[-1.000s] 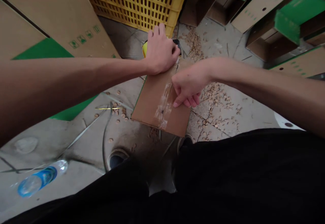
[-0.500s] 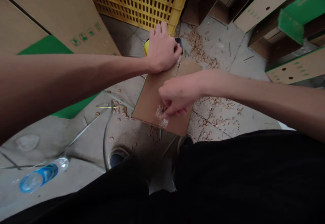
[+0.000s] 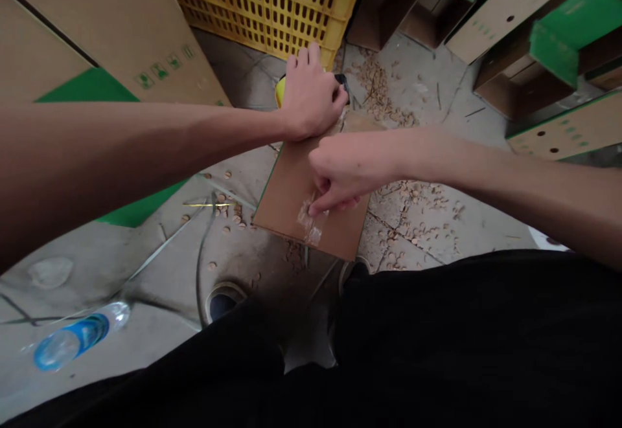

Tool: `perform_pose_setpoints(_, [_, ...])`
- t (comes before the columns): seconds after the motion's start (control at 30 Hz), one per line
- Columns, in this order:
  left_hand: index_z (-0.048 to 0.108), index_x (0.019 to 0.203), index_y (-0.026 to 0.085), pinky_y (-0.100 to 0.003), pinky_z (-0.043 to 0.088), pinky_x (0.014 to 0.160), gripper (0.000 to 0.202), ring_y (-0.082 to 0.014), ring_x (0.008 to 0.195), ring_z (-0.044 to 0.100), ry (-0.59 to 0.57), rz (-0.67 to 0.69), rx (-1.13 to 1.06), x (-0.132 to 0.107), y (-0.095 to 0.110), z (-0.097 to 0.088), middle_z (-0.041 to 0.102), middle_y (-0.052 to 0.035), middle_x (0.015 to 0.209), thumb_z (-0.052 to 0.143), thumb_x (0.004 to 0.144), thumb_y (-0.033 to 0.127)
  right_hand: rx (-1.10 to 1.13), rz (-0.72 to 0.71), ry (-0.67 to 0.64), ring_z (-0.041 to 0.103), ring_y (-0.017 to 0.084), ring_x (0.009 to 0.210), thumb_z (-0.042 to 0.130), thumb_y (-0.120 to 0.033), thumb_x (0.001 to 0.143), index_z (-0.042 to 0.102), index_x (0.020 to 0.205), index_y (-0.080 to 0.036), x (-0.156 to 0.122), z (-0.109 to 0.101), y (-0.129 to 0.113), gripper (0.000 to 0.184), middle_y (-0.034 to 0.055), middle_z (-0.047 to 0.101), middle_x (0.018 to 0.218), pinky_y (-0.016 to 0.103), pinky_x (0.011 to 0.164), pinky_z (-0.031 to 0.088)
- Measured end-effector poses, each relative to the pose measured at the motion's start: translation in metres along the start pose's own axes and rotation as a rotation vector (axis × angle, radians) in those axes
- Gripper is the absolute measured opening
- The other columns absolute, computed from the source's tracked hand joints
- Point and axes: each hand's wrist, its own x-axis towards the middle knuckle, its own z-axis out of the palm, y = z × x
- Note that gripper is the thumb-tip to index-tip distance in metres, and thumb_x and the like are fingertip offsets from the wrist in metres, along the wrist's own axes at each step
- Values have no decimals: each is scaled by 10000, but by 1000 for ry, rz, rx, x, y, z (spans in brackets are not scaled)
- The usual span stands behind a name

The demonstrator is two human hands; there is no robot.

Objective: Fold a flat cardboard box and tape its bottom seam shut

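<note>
The right hand [image 3: 345,172] has slid toward the lower end of the brown cardboard sheet [image 3: 286,204], its fingers curled and their tips [image 3: 313,210] on the strip of clear packing tape [image 3: 308,224]; it grips nothing that shows. The sheet lies beneath both hands, just beyond the person's black shoe [image 3: 222,305]. The left hand [image 3: 308,94] is closed at the sheet's far end over a yellow object [image 3: 279,91], mostly hidden. Behind stands a yellow plastic crate [image 3: 262,7], with green-marked cardboard boxes [image 3: 510,10] around. Small tan flakes [image 3: 418,211] dot the concrete floor [image 3: 146,272].
</note>
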Motion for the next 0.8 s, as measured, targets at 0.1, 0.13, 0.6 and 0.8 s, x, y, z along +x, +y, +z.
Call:
perform_pose_setpoints(0.1, [798, 1060, 362, -536, 224, 1046, 481, -370, 1228, 316, 32, 9, 40, 1, -1, 4, 525, -144, 1328, 347, 954, 490, -20, -12, 4, 614, 143, 637, 612, -561, 980, 738, 682, -130, 5, 1, 0, 539, 13, 644, 605, 336, 708, 455])
perform_pose_setpoints(0.13, [797, 1050, 365, -532, 225, 1044, 464, -366, 1225, 315, 41, 8, 40, 1, -1, 5, 526, -143, 1323, 359, 953, 485, -15, 1, 0, 619, 146, 644, 628, -539, 973, 746, 694, -135, 7, 0, 2, 504, 12, 658, 624, 337, 710, 456])
perform_pose_setpoints(0.6, [815, 1139, 286, -515, 223, 1046, 482, -372, 1205, 325, 53, -2, 105, 8, -6, 13, 541, -157, 1346, 399, 963, 454, 85, 118, -39, 671, 127, 769, 650, -524, 956, 811, 964, -24, 10, -16, 38, 526, 14, 735, 707, 318, 808, 423])
perform_pose_setpoints(0.8, [815, 1121, 301, -522, 217, 1067, 505, -375, 1228, 316, 28, -12, 78, 6, -4, 10, 530, -164, 1376, 361, 963, 455, 68, 209, 15, 702, 146, 859, 638, -484, 941, 806, 929, -5, 4, -25, 43, 508, 10, 729, 698, 290, 830, 447])
